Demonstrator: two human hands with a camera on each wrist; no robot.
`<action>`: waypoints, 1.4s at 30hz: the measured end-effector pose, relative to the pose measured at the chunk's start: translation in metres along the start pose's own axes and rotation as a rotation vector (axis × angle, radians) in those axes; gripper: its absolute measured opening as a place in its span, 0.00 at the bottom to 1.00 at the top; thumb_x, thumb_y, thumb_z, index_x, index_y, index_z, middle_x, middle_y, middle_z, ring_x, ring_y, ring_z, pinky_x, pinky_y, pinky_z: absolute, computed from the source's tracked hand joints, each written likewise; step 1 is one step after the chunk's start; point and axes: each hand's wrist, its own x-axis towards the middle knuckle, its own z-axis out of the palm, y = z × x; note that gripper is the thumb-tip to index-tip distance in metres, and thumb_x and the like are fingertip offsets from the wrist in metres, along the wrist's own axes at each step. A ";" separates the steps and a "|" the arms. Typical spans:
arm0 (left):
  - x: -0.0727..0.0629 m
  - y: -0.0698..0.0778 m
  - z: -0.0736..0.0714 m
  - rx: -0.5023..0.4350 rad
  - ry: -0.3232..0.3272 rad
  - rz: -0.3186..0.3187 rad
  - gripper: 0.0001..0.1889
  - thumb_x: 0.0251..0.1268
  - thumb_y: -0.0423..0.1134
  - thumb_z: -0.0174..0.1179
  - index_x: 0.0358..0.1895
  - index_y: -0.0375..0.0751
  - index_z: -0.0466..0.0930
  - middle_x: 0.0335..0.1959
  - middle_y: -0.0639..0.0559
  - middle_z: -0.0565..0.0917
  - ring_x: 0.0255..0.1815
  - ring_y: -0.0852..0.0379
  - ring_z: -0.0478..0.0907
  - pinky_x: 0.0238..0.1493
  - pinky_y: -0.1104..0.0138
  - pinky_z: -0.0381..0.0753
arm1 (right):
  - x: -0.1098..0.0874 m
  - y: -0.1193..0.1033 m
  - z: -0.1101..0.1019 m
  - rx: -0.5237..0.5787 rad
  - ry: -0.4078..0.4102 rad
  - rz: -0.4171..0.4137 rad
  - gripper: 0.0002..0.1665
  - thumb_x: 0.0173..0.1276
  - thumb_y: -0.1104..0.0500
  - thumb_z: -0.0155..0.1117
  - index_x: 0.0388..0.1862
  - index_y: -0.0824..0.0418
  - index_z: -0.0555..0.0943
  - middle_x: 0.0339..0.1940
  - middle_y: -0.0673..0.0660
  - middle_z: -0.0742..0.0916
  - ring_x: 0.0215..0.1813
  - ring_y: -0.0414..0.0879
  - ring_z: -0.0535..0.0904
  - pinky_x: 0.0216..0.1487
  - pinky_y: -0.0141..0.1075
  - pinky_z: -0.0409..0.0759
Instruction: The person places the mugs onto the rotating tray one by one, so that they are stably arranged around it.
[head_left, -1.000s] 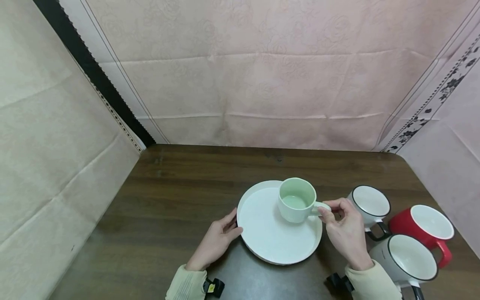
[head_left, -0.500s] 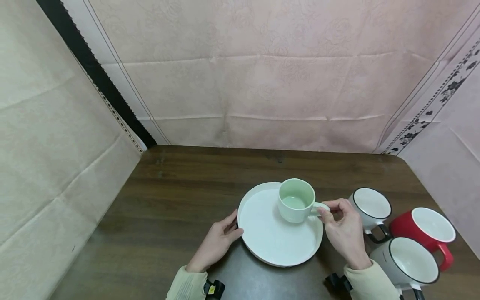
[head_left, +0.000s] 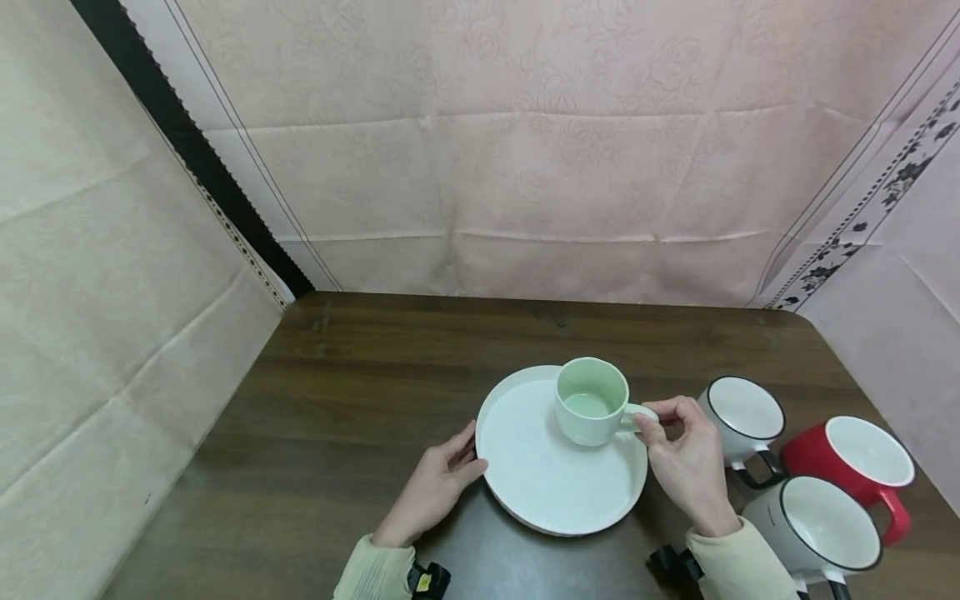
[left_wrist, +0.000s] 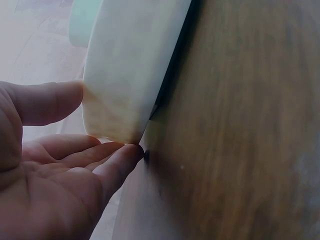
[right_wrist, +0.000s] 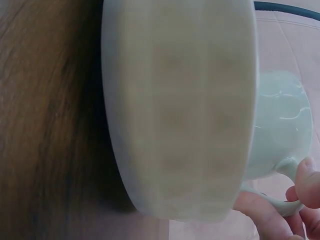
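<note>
A mint-green cup (head_left: 592, 400) stands upright on a thick, round white platform (head_left: 555, 483), towards its far right side. My right hand (head_left: 690, 462) pinches the cup's handle between thumb and fingers, reaching in from the right. In the right wrist view the cup (right_wrist: 280, 125) sits against the platform's top face, and the handle loop shows between the fingertips. On the opposite side, my left hand (head_left: 435, 483) touches the platform's edge with thumb and fingers spread. Up close, the left thumb (left_wrist: 52, 102) meets the upper rim, while the nearly straight fingers (left_wrist: 115, 165) lie against the side wall.
Right of the platform, a white mug with a black rim (head_left: 745, 408), a red mug (head_left: 810, 458) and a larger white mug (head_left: 772, 517) stand close together near my right forearm. Pale cloth (head_left: 487, 183) hangs behind the brown wooden table (head_left: 360, 375).
The cup has shifted very slightly left on the platform, with my right hand still on its handle. My left hand keeps its place at the platform's edge.
</note>
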 end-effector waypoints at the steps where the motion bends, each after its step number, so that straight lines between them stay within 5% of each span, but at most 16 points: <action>1: 0.000 0.000 0.000 0.000 0.001 0.001 0.33 0.71 0.41 0.58 0.74 0.38 0.57 0.74 0.44 0.59 0.71 0.49 0.63 0.65 0.59 0.68 | 0.000 0.000 0.000 -0.004 -0.001 -0.002 0.08 0.61 0.66 0.71 0.38 0.65 0.81 0.38 0.57 0.79 0.34 0.41 0.78 0.26 0.27 0.81; 19: -0.002 0.000 0.002 -0.027 -0.002 0.003 0.33 0.71 0.40 0.58 0.74 0.35 0.57 0.74 0.43 0.59 0.71 0.49 0.62 0.63 0.66 0.70 | 0.003 0.003 0.002 -0.035 -0.006 0.004 0.08 0.62 0.65 0.71 0.38 0.64 0.81 0.39 0.57 0.80 0.34 0.42 0.76 0.23 0.28 0.78; 42: -0.002 0.002 0.000 -0.012 0.006 0.011 0.32 0.71 0.40 0.58 0.74 0.35 0.58 0.74 0.42 0.61 0.71 0.48 0.63 0.66 0.58 0.68 | 0.007 0.003 0.005 -0.033 -0.018 0.020 0.08 0.64 0.64 0.69 0.39 0.65 0.81 0.40 0.58 0.80 0.35 0.44 0.77 0.25 0.28 0.80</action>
